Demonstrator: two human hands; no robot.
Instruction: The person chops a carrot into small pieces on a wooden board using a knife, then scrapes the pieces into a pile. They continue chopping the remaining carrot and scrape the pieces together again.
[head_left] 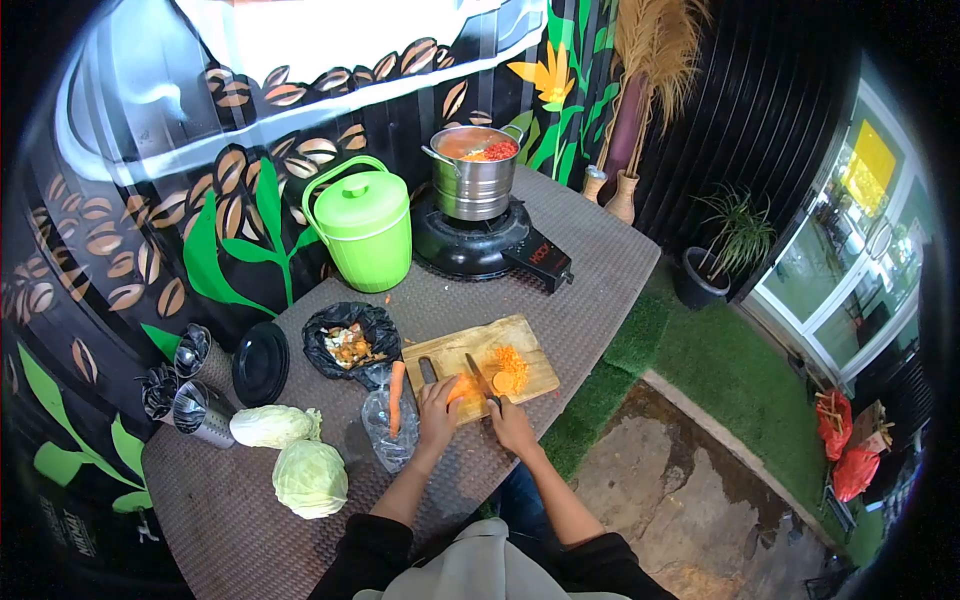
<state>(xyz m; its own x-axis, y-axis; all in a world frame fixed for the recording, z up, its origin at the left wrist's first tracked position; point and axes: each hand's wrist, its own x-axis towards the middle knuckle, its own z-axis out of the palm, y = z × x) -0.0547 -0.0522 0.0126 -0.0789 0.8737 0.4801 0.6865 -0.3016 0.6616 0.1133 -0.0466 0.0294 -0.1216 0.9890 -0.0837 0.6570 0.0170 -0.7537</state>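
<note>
The left hand (437, 403) covers most of a carrot piece (462, 388) on the wooden cutting board (450, 350), fingers curled over it. Just right, the right hand (511, 422) grips a knife (478, 377), its handle hidden, blade against the carrot.

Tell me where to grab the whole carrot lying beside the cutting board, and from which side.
Grip the whole carrot around its middle, coming from above. It lies flat on a clear plastic bag, left of the cutting board, thick end away from the person. The left hand is close on its right and the black bag of peelings sits beyond it, so the top is likely clearest.
</note>
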